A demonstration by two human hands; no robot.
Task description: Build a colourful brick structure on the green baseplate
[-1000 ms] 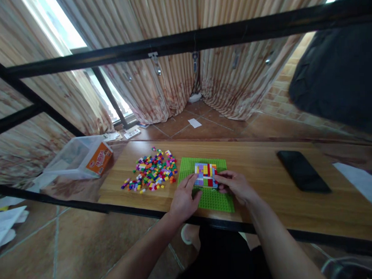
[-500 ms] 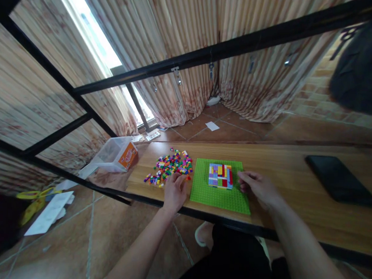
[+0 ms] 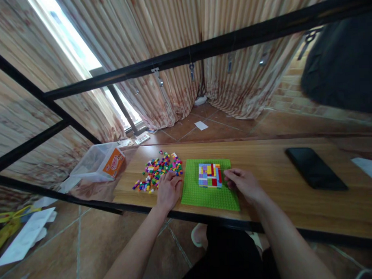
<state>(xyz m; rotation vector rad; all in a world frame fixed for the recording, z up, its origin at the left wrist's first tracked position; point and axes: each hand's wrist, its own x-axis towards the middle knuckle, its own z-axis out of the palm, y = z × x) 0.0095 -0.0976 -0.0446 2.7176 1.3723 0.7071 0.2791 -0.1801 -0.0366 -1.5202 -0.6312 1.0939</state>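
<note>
A green baseplate (image 3: pixel 206 195) lies on the wooden table near its front edge. On it stands a small block of coloured bricks (image 3: pixel 209 175). To its left lies a pile of loose coloured bricks (image 3: pixel 158 169). My left hand (image 3: pixel 168 189) rests at the near edge of that pile, fingers curled down among the bricks; I cannot make out anything in them. My right hand (image 3: pixel 242 185) lies at the baseplate's right edge, fingers bent and pinched close to the brick block.
A clear plastic tub with an orange label (image 3: pixel 98 163) stands off the table's left end. A black phone (image 3: pixel 315 168) lies on the table at the right, with white paper (image 3: pixel 369 167) beyond it. Black frame bars (image 3: pixel 201 53) cross overhead. Papers litter the tiled floor.
My left hand left the brick block and went left to the loose pile. My right hand drew back to the baseplate's right edge. The view swung about.
</note>
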